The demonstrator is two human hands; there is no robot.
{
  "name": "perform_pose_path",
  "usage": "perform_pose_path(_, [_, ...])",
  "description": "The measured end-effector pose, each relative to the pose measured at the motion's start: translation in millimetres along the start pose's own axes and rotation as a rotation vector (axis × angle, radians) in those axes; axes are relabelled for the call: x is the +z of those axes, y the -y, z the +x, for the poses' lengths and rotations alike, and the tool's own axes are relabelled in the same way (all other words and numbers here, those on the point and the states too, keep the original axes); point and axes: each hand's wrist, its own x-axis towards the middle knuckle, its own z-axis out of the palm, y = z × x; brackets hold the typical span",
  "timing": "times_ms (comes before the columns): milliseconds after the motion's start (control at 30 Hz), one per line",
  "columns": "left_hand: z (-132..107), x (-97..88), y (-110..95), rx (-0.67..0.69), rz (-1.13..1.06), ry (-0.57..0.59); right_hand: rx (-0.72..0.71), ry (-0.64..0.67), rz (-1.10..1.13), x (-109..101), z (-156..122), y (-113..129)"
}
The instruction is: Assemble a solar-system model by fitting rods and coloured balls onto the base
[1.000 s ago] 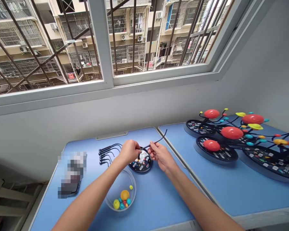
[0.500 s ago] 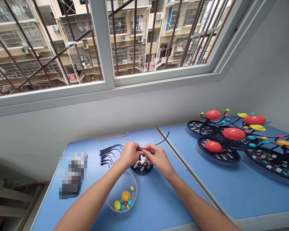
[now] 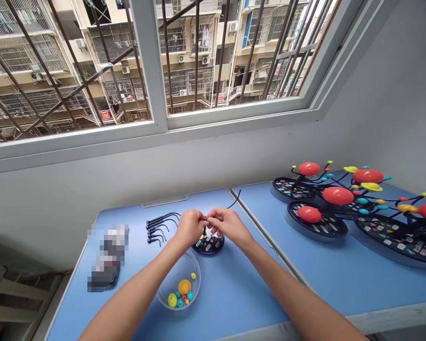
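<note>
Our hands meet: the left hand (image 3: pixel 190 227) and right hand (image 3: pixel 229 226) pinch fingertips together on one end of a thin black rod (image 3: pixel 235 201), whose free end sticks out beyond the right hand. We hold it right above the disc (image 3: pixel 208 245), probably to keep its end over the centre post. Spare rods (image 3: pixel 159 224) lie just left of the left hand on the table (image 3: pixel 234 293), and a bowl (image 3: pixel 192 263) of coloured balls sits below it, within easy reach. Finished models (image 3: pixel 337 203) stand well to the right. We find the disc's labels too small to read.
</note>
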Motion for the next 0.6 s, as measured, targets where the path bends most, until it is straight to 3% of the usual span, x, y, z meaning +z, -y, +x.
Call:
perform_pose_path(133, [-1, -1.4, 4, 0.055, 0.03, -0.031, -0.052, 0.01, -0.088, -1, -1, 3])
perform_pose_path(300, [1, 3.6, 14, 0.0, 0.039, 0.07, -0.158, -0.042, -0.275, -4, -7, 5])
perform_pose_path(400, [4, 11.0, 18, -0.035, 0.028, 0.11, -0.341, -0.114, -0.502, -6, -8, 8])
perform_pose_path(500, [6, 16.4, 21, -0.059, 0.0, 0.102, -0.539, -0.101, -0.682, -10, -7, 13])
perform_pose_path(600, [5, 18.5, 21, -0.078, -0.026, 0.08, -0.514, -0.084, -0.633, -14, -6, 16])
